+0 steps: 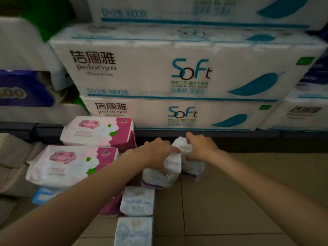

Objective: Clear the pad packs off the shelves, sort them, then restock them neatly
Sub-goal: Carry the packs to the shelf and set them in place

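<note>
Both hands reach down to small white pad packs standing on the tiled floor. My left hand (158, 152) grips the top of a white pack with purple print (166, 173). My right hand (201, 147) grips the top of a second white pack (192, 166) just behind and to the right of it. Two more white packs lie in a row nearer to me, one (137, 200) above the other (134, 231). To the left, two large pink and magenta pad packs are stacked, the far one (99, 132) behind the near one (71, 164).
Big white "Soft" tissue bales (159, 71) fill the low shelf straight ahead, above a dark shelf base (213, 141). Purple and white tissue packs (24, 89) sit at the left. A blue pack (44, 194) lies under the pink stack. Beige floor tiles (230, 201) spread to the right.
</note>
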Demonstrator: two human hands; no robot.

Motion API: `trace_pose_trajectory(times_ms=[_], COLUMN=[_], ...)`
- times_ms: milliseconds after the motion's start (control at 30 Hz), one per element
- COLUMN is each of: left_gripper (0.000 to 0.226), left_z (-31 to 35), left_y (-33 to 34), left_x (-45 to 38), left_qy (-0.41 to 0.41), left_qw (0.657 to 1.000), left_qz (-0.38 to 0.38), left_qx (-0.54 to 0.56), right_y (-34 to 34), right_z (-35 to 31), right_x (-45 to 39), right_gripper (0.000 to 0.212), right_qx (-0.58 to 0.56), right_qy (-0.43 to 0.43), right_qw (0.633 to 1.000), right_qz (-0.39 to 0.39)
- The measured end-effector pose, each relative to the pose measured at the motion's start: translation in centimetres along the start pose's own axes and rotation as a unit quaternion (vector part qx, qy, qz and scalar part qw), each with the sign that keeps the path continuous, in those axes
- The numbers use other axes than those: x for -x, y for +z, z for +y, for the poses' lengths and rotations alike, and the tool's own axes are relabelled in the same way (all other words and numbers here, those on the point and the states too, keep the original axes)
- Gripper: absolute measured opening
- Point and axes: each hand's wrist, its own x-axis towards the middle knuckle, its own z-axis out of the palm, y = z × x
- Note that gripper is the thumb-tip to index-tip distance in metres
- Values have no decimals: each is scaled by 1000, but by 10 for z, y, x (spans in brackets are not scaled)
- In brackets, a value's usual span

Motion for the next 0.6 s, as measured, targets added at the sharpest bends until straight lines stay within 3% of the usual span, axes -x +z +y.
trace_pose_trajectory(times_ms=[167,367,500,600], left_gripper=[77,72,69,63], left_z=[-14,-32,-53,-75], left_y=[-115,-259,-330,-361], left_x=[50,143,225,280], left_qy=[71,107,143,170], left_qw=[994,989,969,928], left_qz=[12,56,145,211], left_qx=[84,90,138,255], right_y=[-116,-281,-374,-421], right_z=[4,-42,-68,-103], right_x=[43,95,137,155], right_gripper=[43,41,44,44], right_qx=[-64,-105,-276,-319], right_qy=[-3,-41,-66,-113], right_qw=[998,987,931,892], right_qz=[17,116,230,298])
